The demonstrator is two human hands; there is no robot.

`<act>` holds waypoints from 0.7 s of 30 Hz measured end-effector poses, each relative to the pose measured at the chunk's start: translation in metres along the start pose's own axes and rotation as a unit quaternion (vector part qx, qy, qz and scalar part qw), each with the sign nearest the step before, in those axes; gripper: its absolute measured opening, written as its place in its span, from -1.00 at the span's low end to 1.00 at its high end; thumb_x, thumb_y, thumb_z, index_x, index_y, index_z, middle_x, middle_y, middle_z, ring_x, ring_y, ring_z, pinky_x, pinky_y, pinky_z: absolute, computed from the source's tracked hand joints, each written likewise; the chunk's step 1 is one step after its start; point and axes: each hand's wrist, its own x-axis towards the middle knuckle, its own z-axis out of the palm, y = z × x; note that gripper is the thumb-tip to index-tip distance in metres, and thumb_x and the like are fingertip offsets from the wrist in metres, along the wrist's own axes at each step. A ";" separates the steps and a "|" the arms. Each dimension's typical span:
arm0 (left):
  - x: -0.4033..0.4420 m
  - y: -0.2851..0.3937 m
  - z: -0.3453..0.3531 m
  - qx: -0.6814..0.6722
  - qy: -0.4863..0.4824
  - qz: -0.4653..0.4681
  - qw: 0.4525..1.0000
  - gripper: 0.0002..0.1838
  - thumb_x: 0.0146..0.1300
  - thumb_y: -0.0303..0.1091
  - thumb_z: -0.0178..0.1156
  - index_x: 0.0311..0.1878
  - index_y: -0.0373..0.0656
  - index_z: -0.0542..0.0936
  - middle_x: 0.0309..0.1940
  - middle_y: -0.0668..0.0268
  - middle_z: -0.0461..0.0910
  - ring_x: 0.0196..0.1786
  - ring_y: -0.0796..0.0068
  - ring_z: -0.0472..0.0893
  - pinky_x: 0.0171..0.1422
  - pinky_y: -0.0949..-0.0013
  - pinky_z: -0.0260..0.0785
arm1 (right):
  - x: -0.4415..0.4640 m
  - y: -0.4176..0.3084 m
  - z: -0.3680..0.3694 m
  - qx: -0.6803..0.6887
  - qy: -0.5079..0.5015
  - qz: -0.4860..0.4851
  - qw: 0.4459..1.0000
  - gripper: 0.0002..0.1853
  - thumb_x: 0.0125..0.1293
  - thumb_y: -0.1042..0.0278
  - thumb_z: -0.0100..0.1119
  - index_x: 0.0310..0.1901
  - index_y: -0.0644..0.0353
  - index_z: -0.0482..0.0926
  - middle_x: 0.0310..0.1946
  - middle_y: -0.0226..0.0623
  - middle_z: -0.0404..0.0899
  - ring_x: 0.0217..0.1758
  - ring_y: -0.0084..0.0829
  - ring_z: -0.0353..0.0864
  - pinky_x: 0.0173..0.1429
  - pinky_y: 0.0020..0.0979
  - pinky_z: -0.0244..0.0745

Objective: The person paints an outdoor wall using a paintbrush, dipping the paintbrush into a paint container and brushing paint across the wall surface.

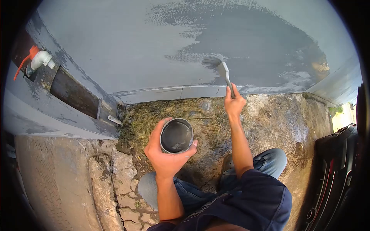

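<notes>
My left hand (168,159) is wrapped round a round can (177,135) with dark grey paint inside, held over the ground in front of my knees. My right hand (234,101) grips the handle of a paintbrush (223,70). The brush's grey bristles lie against the wall (127,50), at the left edge of a darker, freshly coated patch (246,46). Streaky brush marks run along that patch's left side, over the lighter grey surface. The can hangs lower and to the left of the brush, apart from the wall.
At the left, a white tap (41,59) with an orange handle juts out above a rectangular recess (74,91). A short pipe stub (114,119) sticks out near the corner. The ground (269,115) is rough and stained, with cracked slabs (125,181). A black car (333,173) stands at the right.
</notes>
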 end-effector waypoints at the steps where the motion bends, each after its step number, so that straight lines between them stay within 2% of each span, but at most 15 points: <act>1: 0.000 -0.003 0.000 0.012 0.001 0.014 1.000 -0.26 -0.37 -0.42 0.59 0.05 -0.30 0.60 -0.15 0.15 0.71 -0.14 0.35 0.72 -0.01 0.31 0.57 | 0.010 0.017 -0.011 -0.015 0.039 0.035 0.999 -0.74 0.32 0.28 0.28 -0.01 0.16 0.71 -0.61 -0.05 0.62 -0.61 -0.28 0.65 -0.45 -0.25 0.48; 3: -0.001 -0.003 0.001 0.020 0.004 0.011 1.000 -0.26 -0.38 -0.41 0.60 0.05 -0.30 0.60 -0.15 0.13 0.71 -0.13 0.32 0.72 0.00 0.30 0.57 | 0.020 0.054 -0.024 -0.032 0.073 0.067 0.995 -0.73 0.32 0.28 0.28 0.00 0.18 0.71 -0.61 -0.06 0.63 -0.61 -0.30 0.64 -0.44 -0.25 0.48; 5: 0.000 -0.004 0.001 0.031 0.007 0.014 0.999 -0.25 -0.38 -0.40 0.60 0.05 -0.30 0.60 -0.15 0.12 0.71 -0.13 0.28 0.72 0.00 0.28 0.56 | 0.027 0.077 -0.020 -0.055 0.213 0.020 0.975 -0.70 0.33 0.29 0.27 0.02 0.23 0.69 -0.62 -0.08 0.62 -0.61 -0.28 0.63 -0.45 -0.25 0.46; 6: 0.000 -0.005 0.000 0.029 0.002 0.007 1.000 -0.25 -0.39 -0.39 0.61 0.05 -0.30 0.60 -0.15 0.12 0.70 -0.12 0.26 0.72 0.02 0.27 0.56 | 0.023 0.078 -0.015 -0.055 0.212 0.019 0.976 -0.70 0.33 0.29 0.27 0.02 0.23 0.69 -0.62 -0.08 0.62 -0.61 -0.28 0.63 -0.45 -0.25 0.46; 8: 0.000 -0.007 0.001 0.028 -0.002 0.000 1.000 -0.24 -0.39 -0.39 0.61 0.05 -0.30 0.60 -0.15 0.11 0.70 -0.11 0.23 0.72 0.03 0.26 0.55 | 0.005 0.044 -0.002 -0.004 0.112 0.087 0.990 -0.69 0.34 0.29 0.25 0.02 0.30 0.68 -0.63 -0.04 0.61 -0.61 -0.27 0.63 -0.44 -0.25 0.45; 12: 0.000 -0.009 0.003 0.029 0.006 -0.002 1.000 -0.23 -0.39 -0.39 0.61 0.06 -0.29 0.60 -0.15 0.13 0.71 -0.11 0.26 0.72 0.02 0.27 0.56 | -0.035 -0.057 0.037 0.081 0.011 0.071 0.994 -0.66 0.36 0.31 0.22 0.05 0.38 0.63 -0.67 0.00 0.55 -0.70 -0.21 0.55 -0.50 -0.25 0.42; 14: 0.002 -0.008 0.004 0.041 0.004 0.003 0.999 -0.23 -0.39 -0.39 0.61 0.06 -0.30 0.59 -0.15 0.13 0.70 -0.13 0.27 0.72 0.01 0.28 0.56 | -0.050 -0.083 0.054 0.109 0.008 0.047 0.993 -0.67 0.34 0.36 0.22 0.07 0.36 0.61 -0.68 -0.01 0.53 -0.71 -0.13 0.55 -0.53 -0.24 0.41; 17: 0.004 0.000 0.006 0.029 0.001 -0.009 1.000 -0.23 -0.39 -0.39 0.61 0.06 -0.32 0.59 -0.15 0.12 0.70 -0.12 0.28 0.72 0.01 0.29 0.57 | -0.071 -0.104 0.058 0.160 -0.079 -0.020 0.984 -0.69 0.31 0.40 0.24 0.05 0.33 0.62 -0.65 0.00 0.56 -0.63 -0.08 0.62 -0.49 -0.20 0.47; 18: 0.005 0.003 0.006 0.017 -0.011 -0.016 1.000 -0.25 -0.35 -0.47 0.58 0.07 -0.35 0.58 -0.15 0.18 0.69 -0.10 0.38 0.69 0.04 0.33 0.55 | -0.075 -0.107 0.055 0.168 -0.111 -0.060 0.978 -0.70 0.30 0.41 0.25 0.04 0.31 0.62 -0.63 0.00 0.58 -0.60 -0.08 0.64 -0.48 -0.19 0.49; 19: 0.004 0.004 0.009 0.003 -0.023 -0.022 0.999 -0.28 -0.31 -0.56 0.55 0.08 -0.39 0.56 -0.14 0.23 0.68 -0.07 0.47 0.66 0.08 0.37 0.52 | -0.075 -0.105 0.051 0.161 -0.110 -0.059 0.979 -0.70 0.30 0.41 0.25 0.04 0.31 0.62 -0.63 0.00 0.58 -0.60 -0.08 0.64 -0.48 -0.19 0.49; 21: 0.003 0.002 0.014 0.013 -0.029 -0.015 0.999 -0.27 -0.31 -0.55 0.55 0.09 -0.39 0.56 -0.14 0.23 0.68 -0.07 0.47 0.66 0.08 0.37 0.52 | -0.073 -0.102 0.047 0.183 -0.181 -0.119 0.959 -0.70 0.29 0.39 0.26 0.05 0.24 0.64 -0.60 -0.01 0.60 -0.59 -0.09 0.64 -0.46 -0.18 0.50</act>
